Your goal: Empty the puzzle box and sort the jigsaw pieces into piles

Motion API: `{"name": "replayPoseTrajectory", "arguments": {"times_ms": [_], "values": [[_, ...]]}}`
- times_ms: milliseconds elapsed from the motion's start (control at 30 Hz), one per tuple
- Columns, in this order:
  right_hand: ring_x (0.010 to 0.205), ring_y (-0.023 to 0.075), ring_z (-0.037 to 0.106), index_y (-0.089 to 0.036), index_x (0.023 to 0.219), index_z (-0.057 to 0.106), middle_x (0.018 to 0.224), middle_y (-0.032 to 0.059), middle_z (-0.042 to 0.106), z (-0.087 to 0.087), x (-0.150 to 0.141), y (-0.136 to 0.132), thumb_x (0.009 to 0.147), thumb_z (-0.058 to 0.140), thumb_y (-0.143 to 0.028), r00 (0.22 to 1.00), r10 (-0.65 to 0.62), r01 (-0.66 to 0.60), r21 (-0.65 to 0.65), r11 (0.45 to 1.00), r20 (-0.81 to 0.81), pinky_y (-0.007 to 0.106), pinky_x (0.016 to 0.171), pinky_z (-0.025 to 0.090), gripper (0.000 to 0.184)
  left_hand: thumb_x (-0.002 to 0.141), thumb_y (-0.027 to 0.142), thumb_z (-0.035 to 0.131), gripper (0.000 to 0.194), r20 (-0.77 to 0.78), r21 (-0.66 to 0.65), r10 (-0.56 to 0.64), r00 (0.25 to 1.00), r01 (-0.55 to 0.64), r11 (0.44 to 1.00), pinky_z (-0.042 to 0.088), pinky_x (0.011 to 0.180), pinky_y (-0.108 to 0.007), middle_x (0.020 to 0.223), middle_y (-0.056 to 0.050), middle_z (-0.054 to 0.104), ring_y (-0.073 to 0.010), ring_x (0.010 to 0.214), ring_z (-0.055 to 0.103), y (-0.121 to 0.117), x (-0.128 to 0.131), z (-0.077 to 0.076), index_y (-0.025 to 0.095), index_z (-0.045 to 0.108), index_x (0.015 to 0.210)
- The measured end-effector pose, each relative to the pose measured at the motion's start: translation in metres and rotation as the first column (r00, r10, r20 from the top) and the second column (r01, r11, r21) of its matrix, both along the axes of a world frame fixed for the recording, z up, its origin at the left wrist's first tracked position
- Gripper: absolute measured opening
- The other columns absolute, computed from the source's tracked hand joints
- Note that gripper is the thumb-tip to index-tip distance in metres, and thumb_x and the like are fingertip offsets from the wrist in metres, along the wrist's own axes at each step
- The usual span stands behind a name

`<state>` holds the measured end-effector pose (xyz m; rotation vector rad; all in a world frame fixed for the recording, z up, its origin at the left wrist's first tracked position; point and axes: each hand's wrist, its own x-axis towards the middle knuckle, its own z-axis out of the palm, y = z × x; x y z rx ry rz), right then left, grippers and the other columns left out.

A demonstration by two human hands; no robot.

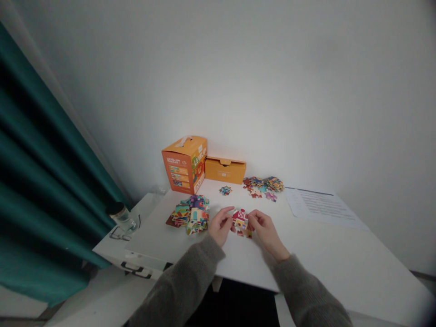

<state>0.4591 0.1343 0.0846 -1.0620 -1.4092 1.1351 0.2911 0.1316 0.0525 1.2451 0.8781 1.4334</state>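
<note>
Between my two hands is a puzzle piece (240, 218) with a red barn printed on it. My left hand (221, 224) pinches its left edge, thumb and index finger together. On the opposite edge, the fingers of my right hand (265, 229) are closed on the same piece. Just below it, more puzzle pieces (244, 233) in reddish and yellow tones show on the table, partly covered. Left of my left hand lies a pile of large, colourful puzzle pieces (197, 220).
An orange puzzle box (185, 164) and a flat yellow box (225, 170) stand against the wall. Near them lie a small blue cluster of pieces (225, 190) and a bigger pile (267, 184). Printed sheets (323, 206) lie right; a glass jar (124, 219) and glasses (119, 235) are left.
</note>
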Motion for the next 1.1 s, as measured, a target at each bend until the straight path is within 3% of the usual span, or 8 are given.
{"name": "replayPoseTrajectory", "arguments": {"times_ms": [233, 400, 567, 767, 867, 967, 1100], "values": [[0.042, 0.0094, 0.044, -0.020, 0.067, 0.053, 0.048, -0.0054, 0.048, -0.005, -0.002, 0.000, 0.080, 0.064, -0.060, 0.999, 0.023, -0.024, -0.035, 0.999, -0.037, 0.024, 0.043, 0.046, 0.043, 0.082, 0.035, 0.068, 0.043, -0.038, 0.007, 0.004, 0.999, -0.004, 1.000, 0.045, 0.057, -0.022, 0.068, 0.004, 0.056, -0.0085, 0.056, 0.056, 0.000, 0.003, -0.002, 0.016, 0.059, 0.120], [0.045, 0.0107, 0.046, -0.020, 0.074, 0.058, 0.051, -0.0046, 0.049, -0.014, 0.000, 0.004, 0.085, 0.059, -0.057, 0.999, -0.022, 0.022, 0.003, 1.000, 0.046, 0.024, 0.044, 0.044, 0.039, 0.083, 0.035, 0.067, 0.043, -0.040, 0.009, 0.012, 0.999, -0.012, 1.000, 0.044, 0.057, -0.022, 0.069, 0.005, 0.053, -0.0080, 0.057, 0.055, 0.003, 0.003, -0.007, 0.017, 0.058, 0.121], [0.063, 0.0161, 0.057, -0.020, 0.092, 0.066, 0.070, 0.0012, 0.062, -0.026, 0.015, 0.008, 0.094, 0.047, -0.042, 0.926, -0.141, 0.061, 0.231, 0.971, 0.350, 0.029, 0.062, 0.048, 0.029, 0.085, 0.036, 0.065, 0.041, -0.013, 0.034, 0.111, 0.994, -0.111, 0.993, 0.043, 0.059, -0.022, 0.067, 0.005, 0.052, -0.0085, 0.057, 0.053, 0.009, 0.001, -0.013, 0.017, 0.057, 0.121], [0.088, 0.0227, 0.058, -0.019, 0.097, 0.065, 0.091, 0.0089, 0.064, -0.028, 0.027, 0.006, 0.094, 0.045, -0.027, 0.781, -0.190, -0.113, 0.434, 0.894, 0.595, 0.039, 0.082, 0.048, 0.022, 0.085, 0.034, 0.064, 0.039, -0.029, 0.060, 0.134, 0.991, -0.132, 0.989, 0.043, 0.062, -0.023, 0.068, 0.005, 0.051, -0.0097, 0.061, 0.052, 0.012, 0.001, -0.017, 0.018, 0.057, 0.120], [0.097, 0.0251, 0.057, -0.021, 0.109, 0.065, 0.100, 0.0104, 0.063, -0.030, 0.029, 0.004, 0.092, 0.055, -0.033, 0.702, -0.187, -0.194, 0.437, 0.878, 0.687, 0.041, 0.086, 0.046, 0.024, 0.085, 0.032, 0.063, 0.038, -0.111, 0.065, 0.140, 0.984, -0.134, 0.989, 0.044, 0.065, -0.025, 0.069, 0.004, 0.053, -0.0111, 0.064, 0.053, 0.013, 0.001, -0.020, 0.018, 0.057, 0.121], [0.104, 0.0286, 0.054, -0.024, 0.117, 0.063, 0.108, 0.0110, 0.061, -0.033, 0.031, 0.001, 0.083, 0.068, -0.042, 0.593, -0.173, -0.269, 0.396, 0.878, 0.786, 0.044, 0.087, 0.044, 0.038, 0.087, 0.027, 0.058, 0.037, -0.276, 0.092, 0.170, 0.946, -0.150, 0.984, 0.045, 0.068, -0.027, 0.073, 0.002, 0.058, -0.0131, 0.067, 0.055, 0.015, 0.000, -0.022, 0.017, 0.056, 0.122], [0.107, 0.0276, 0.053, -0.025, 0.110, 0.065, 0.109, 0.0098, 0.060, -0.032, 0.041, -0.002, 0.085, 0.067, -0.041, 0.544, -0.117, -0.308, 0.327, 0.893, 0.831, 0.044, 0.090, 0.043, 0.030, 0.088, 0.020, 0.052, 0.034, -0.574, 0.121, 0.236, 0.784, -0.204, 0.971, 0.045, 0.072, -0.030, 0.077, -0.001, 0.064, -0.0157, 0.072, 0.059, 0.014, -0.002, -0.018, 0.018, 0.058, 0.122]]}}
